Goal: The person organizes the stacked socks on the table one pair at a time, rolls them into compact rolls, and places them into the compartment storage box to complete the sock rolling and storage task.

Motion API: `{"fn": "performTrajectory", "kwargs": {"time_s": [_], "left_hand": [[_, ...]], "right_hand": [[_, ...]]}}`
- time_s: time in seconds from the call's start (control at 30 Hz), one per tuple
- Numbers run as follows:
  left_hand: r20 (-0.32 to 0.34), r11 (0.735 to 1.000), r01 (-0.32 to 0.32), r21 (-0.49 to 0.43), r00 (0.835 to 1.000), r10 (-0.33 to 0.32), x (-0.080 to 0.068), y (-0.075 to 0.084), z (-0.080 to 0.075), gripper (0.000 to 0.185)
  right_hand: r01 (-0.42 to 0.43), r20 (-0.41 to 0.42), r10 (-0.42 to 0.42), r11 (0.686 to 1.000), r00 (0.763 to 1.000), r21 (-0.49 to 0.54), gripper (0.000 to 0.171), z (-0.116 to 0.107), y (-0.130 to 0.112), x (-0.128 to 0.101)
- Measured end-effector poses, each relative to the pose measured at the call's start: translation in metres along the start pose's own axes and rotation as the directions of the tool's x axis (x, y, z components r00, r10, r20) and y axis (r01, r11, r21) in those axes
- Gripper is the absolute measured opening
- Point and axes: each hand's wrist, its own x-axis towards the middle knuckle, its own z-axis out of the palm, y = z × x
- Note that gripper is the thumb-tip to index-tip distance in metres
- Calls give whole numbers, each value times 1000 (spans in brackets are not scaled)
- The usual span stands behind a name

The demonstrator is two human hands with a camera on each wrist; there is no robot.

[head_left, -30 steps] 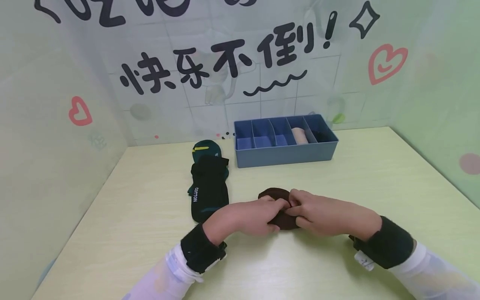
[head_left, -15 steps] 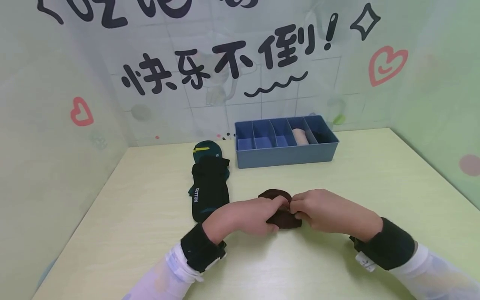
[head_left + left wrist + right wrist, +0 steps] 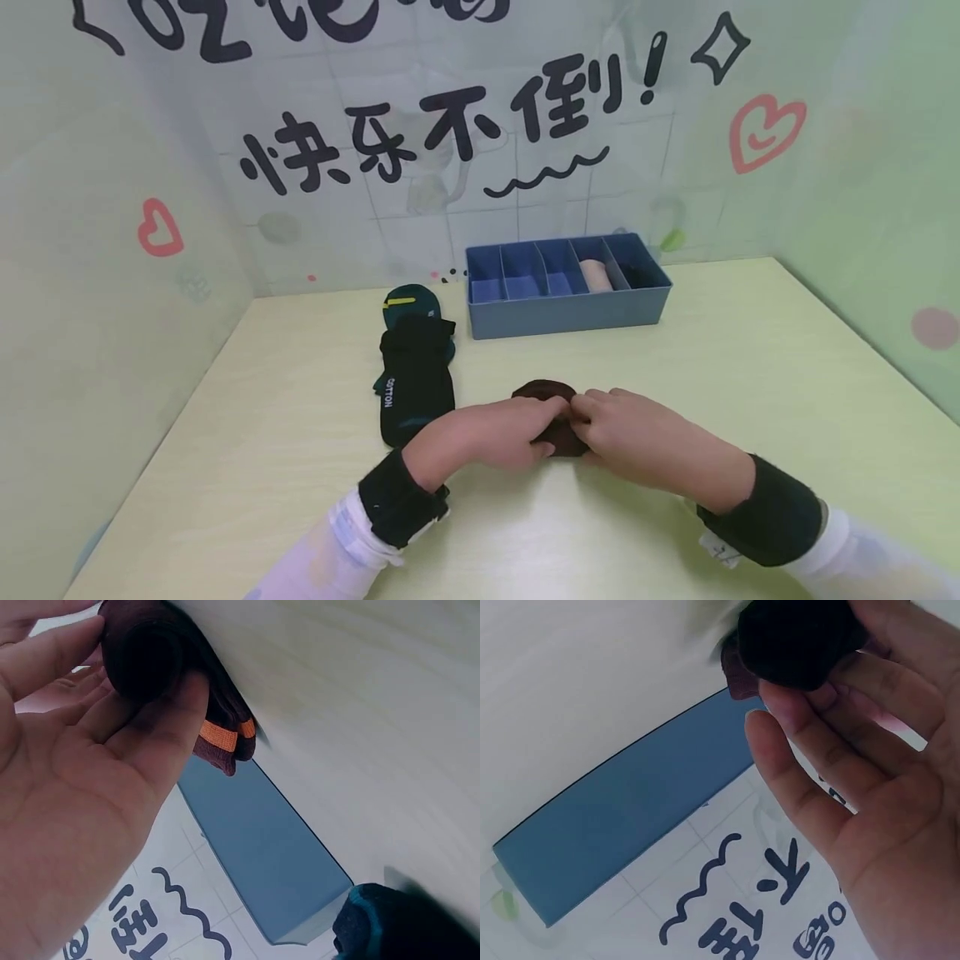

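**Brown socks being rolled into a bundle at the table's near edge**

While both hands are meeting at the middle of the pale table (image 3: 675, 367), a person is rolling a pair of brown socks (image 3: 546, 392) with orange-banded cuffs. The left hand (image 3: 491, 433) and right hand (image 3: 637, 433) are each curling fingers around the bundle, gripping it from opposite sides. Rolling appears nearly finished; the next move likely calls for tucking the cuff over without loosening the roll. Farther back, dark socks (image 3: 416, 383) are lying flat, and a blue divided box (image 3: 562, 312) is standing by the wall.
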Motion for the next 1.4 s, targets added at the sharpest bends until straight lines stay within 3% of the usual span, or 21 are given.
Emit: {"fn": "performTrajectory", "kwargs": {"time_s": [0.1,0.27,0.37,0.47,0.53,0.6,0.67,0.73,0.8,0.93,1.0,1.07,1.23,1.4], "left_hand": [[-2,1000,-13,-5,1000,13,-1,0,3,35],[-24,999,-4,42,1000,5,-2,0,7,27],[-55,986,-16,165,998,25,-2,1,11,27],[-96,952,-23,304,994,54,-4,5,13,28],[-101,936,-26,350,993,65,-5,8,14,26],[-99,939,-22,344,993,60,-5,10,13,20],[-87,950,-25,312,995,55,-5,11,12,13],[-84,965,-17,261,996,40,-4,12,11,7],[-89,972,4,234,996,18,-4,13,10,11],[-87,979,54,199,996,-37,-5,14,7,20],[-82,983,56,173,996,-42,-6,14,5,19],[-69,993,41,115,997,-34,-6,14,3,13],[-21,999,25,-31,999,-25,-7,14,0,6],[-26,998,51,-40,998,-52,-8,15,-2,10]], "right_hand": [[-1,9,0,1000,1000,18,22,3,-1,-1],[-42,101,19,972,995,231,13,11,6,-2],[-112,190,32,898,981,426,5,17,13,-1],[-190,272,29,787,962,587,16,21,18,-1],[-223,312,9,719,950,658,22,21,21,0],[-249,344,-4,682,939,688,26,19,21,1],[-277,375,-4,667,927,691,28,16,20,2],[-289,388,13,689,922,664,27,10,18,3],[-252,340,40,755,940,606,20,4,14,2],[-72,86,42,920,995,385,7,-5,5,2],[-15,-11,19,960,1000,280,10,-8,0,2],[3,-12,0,971,1000,239,14,-11,-4,3],[-41,137,0,954,991,297,15,-17,-8,3],[-45,189,-10,958,982,282,23,-17,-10,4]]}}
